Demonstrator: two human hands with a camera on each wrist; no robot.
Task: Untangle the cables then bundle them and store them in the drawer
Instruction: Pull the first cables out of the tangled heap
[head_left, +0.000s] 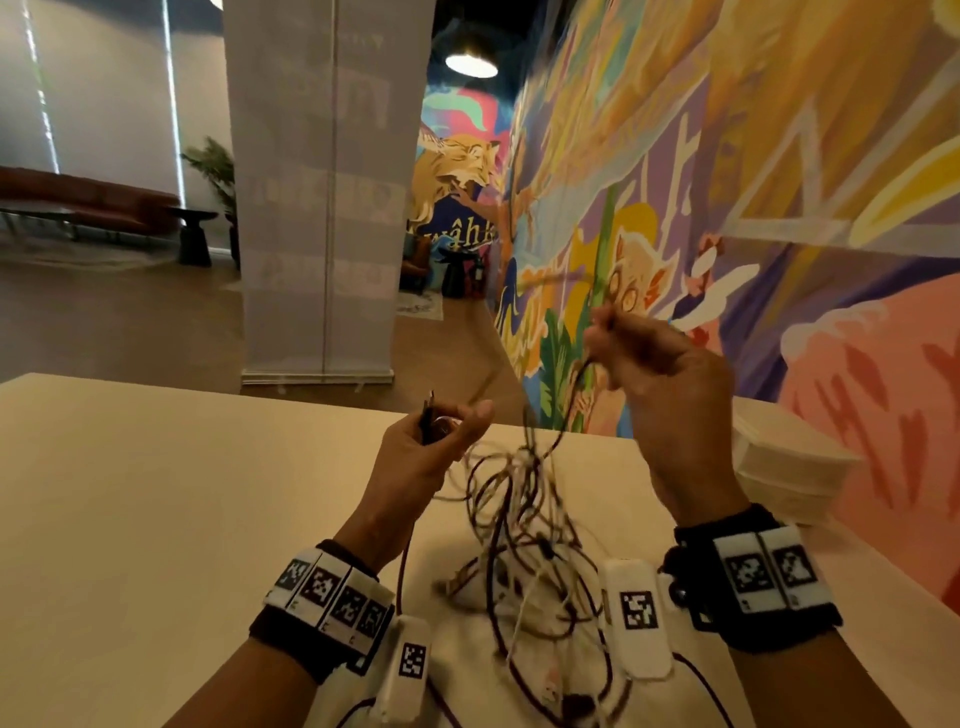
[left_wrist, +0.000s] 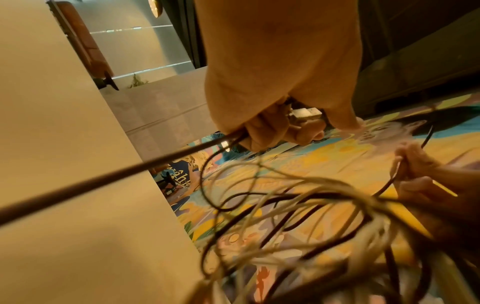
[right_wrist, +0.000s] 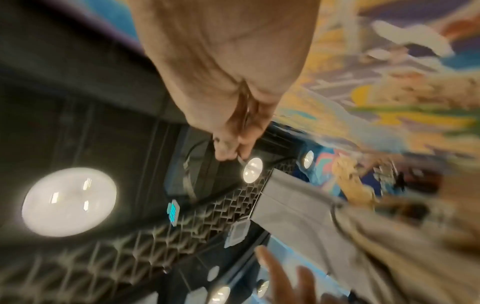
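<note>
A tangle of dark and pale cables (head_left: 524, 525) hangs between my hands over the pale table (head_left: 156, 519), its lower part lying on the tabletop. My left hand (head_left: 441, 431) is curled round a dark cable and its plug end (left_wrist: 303, 115), held low above the table. My right hand (head_left: 654, 358) is raised higher and pinches a dark cable strand (head_left: 576, 384) that runs down into the tangle. In the left wrist view the cables (left_wrist: 298, 205) loop blurred in front, with my right hand (left_wrist: 420, 164) beyond. The right wrist view is blurred; my fingers (right_wrist: 233, 148) pinch something thin.
White drawer units (head_left: 784, 467) stand at the table's right, against a colourful mural wall (head_left: 779, 182). A grey banner stand (head_left: 322, 208) rises beyond the table's far edge. White adapters (head_left: 636, 613) lie among the cables near my wrists.
</note>
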